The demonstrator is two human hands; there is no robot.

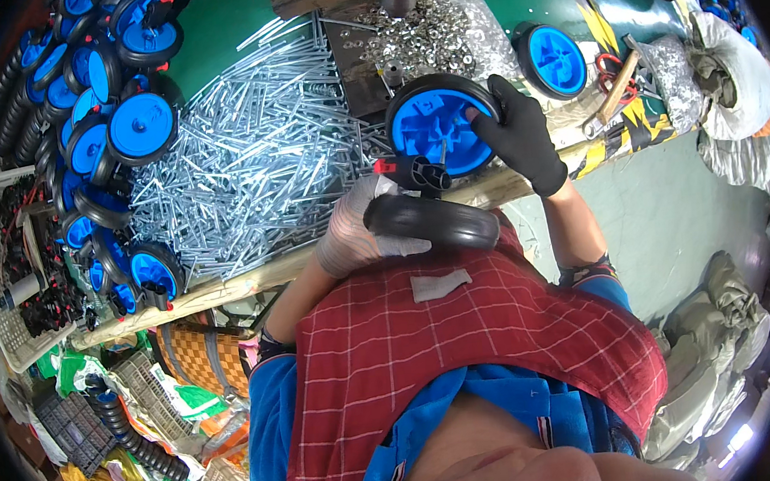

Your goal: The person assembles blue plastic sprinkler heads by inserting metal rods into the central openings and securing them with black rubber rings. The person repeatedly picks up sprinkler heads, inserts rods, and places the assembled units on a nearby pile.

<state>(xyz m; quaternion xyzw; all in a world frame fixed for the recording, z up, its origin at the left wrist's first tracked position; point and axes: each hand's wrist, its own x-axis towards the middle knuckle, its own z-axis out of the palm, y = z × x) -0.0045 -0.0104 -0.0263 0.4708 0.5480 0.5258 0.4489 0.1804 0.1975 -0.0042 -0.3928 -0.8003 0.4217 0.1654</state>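
My right hand (521,134), in a black glove with a bare thumb tip, grips the right rim of a blue plastic wheel with a black tyre (409,128). The wheel's ribbed inner side faces up, and a thin metal rod stands near its hub. My left hand (353,233), in a pale striped glove, holds a second black-tyred wheel (435,222) edge-on, close to the apron. A black plastic bracket (413,171) with a red tab sits between the two wheels. The far face of the second wheel and some of my left fingers are hidden.
Loose metal rods (259,141) cover the bench's middle. Small metal nuts (432,37) lie beneath a machine post (400,2). Blue wheels (141,124) are piled left, beside a white plastic basket (0,274). Rightward are another wheel (556,60), a wooden-handled hammer (619,86) and red-handled scissors (607,70).
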